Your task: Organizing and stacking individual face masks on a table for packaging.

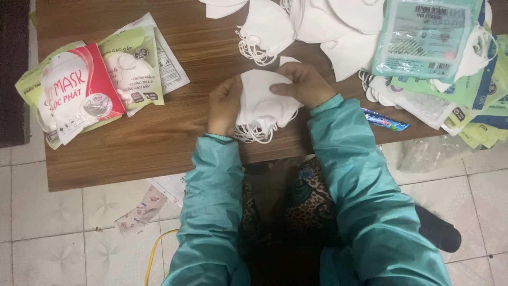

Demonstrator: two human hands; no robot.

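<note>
At the middle of the frame both hands are closed on a small stack of white masks (262, 103), held just above the near part of the wooden surface (159, 143). The left hand (223, 106) grips the stack's left edge, fingers curled round it; the right hand (304, 85) pinches the top right, thumb lying across the white fabric. Ear loops dangle from the bottom of the stack. Both sleeves are teal.

At the upper left of the frame lie sealed mask packets (87, 87), red and pale green, overlapping one another. Along the top edge sits a loose heap of white masks (317, 26), and at the upper right a pile of green and blue packets (450, 58). A small blue wrapper (385, 121) lies just beside the right sleeve. Pale tiled floor (53, 228) shows below.
</note>
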